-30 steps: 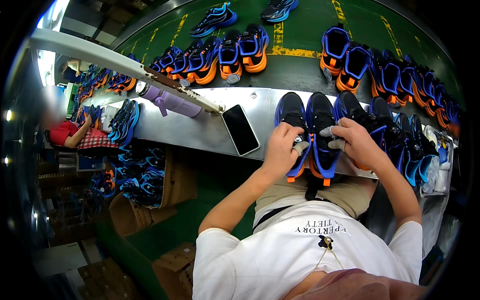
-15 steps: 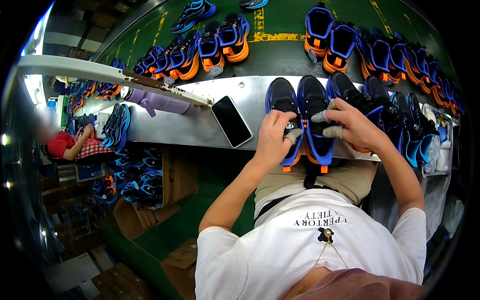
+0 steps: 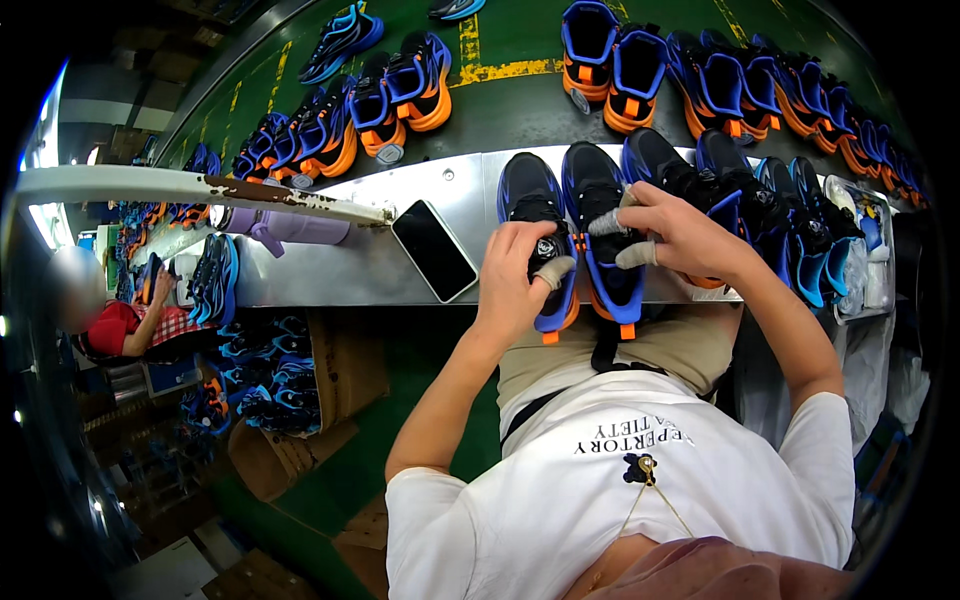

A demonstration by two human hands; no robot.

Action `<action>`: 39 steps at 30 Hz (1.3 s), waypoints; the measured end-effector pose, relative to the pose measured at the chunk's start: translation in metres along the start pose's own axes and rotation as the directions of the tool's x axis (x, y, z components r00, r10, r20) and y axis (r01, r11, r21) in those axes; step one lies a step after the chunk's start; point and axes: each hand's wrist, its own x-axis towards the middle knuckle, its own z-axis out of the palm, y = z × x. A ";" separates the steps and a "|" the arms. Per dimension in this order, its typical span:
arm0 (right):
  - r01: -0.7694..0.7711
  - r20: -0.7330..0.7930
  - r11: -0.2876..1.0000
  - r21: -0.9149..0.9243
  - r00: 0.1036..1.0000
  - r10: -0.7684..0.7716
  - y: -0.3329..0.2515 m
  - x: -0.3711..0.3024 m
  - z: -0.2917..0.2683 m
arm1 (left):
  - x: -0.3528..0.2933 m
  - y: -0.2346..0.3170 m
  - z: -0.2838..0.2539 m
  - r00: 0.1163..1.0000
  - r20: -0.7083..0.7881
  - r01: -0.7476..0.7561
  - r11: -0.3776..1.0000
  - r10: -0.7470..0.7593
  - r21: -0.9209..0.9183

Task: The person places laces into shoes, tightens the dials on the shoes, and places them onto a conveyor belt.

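Two black sneakers with blue collars and orange heel tabs stand side by side before me, toes pointing away. On the left sneaker (image 3: 530,185), my left hand (image 3: 515,275) is closed round the tongue and lace area, its covered thumb beside a round emblem. My right hand (image 3: 672,238) bends over the right sneaker (image 3: 592,175) with its thumb and forefinger apart. Pale coverings wrap those fingertips, which are by the laces and collar; nothing shows between them. Close to the right hand, another black and blue sneaker (image 3: 655,160) stands partly hidden.
A phone (image 3: 436,250) lies on the metal bench (image 3: 320,275), near a purple bottle (image 3: 300,228) and a chipped white bar (image 3: 250,190). Rows of sneakers (image 3: 420,85) stand beyond. At right is a plastic tray (image 3: 870,250). A co-worker (image 3: 140,320) sits at far left.
The whole view has shifted, so the bench and shoes appear further left. Both hands keep nearly the same pose over the two sneakers.
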 end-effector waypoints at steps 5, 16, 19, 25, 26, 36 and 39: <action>-0.011 -0.159 0.978 -0.207 0.987 -0.023 0.008 -0.001 0.017 | 0.009 -0.006 -0.002 0.990 0.113 -0.074 0.993 0.085 -0.094; 0.108 -0.123 0.989 -0.106 0.985 -0.121 0.017 -0.002 0.005 | -0.036 0.057 0.037 0.797 0.506 0.602 0.510 -0.331 -0.615; 0.164 -0.102 0.982 -0.093 0.980 -0.173 0.020 0.000 0.007 | -0.034 0.057 0.052 0.732 0.550 0.649 0.168 -0.402 -0.742; 0.094 -0.157 0.988 -0.124 0.981 -0.113 0.021 -0.002 0.009 | -0.027 0.060 0.068 0.746 0.546 0.551 -0.107 -0.380 -0.828; 0.212 -0.143 0.977 -0.034 0.966 -0.214 0.027 -0.002 0.006 | -0.028 0.061 0.069 0.747 0.546 0.551 -0.107 -0.380 -0.828; 0.199 -0.129 0.979 -0.051 0.970 -0.204 0.029 -0.002 0.002 | -0.031 0.059 0.076 0.725 0.533 0.533 -0.135 -0.436 -0.835; 0.127 -0.103 0.989 -0.078 0.986 -0.134 0.030 -0.003 0.010 | -0.031 0.063 0.079 0.722 0.520 0.519 -0.141 -0.456 -0.843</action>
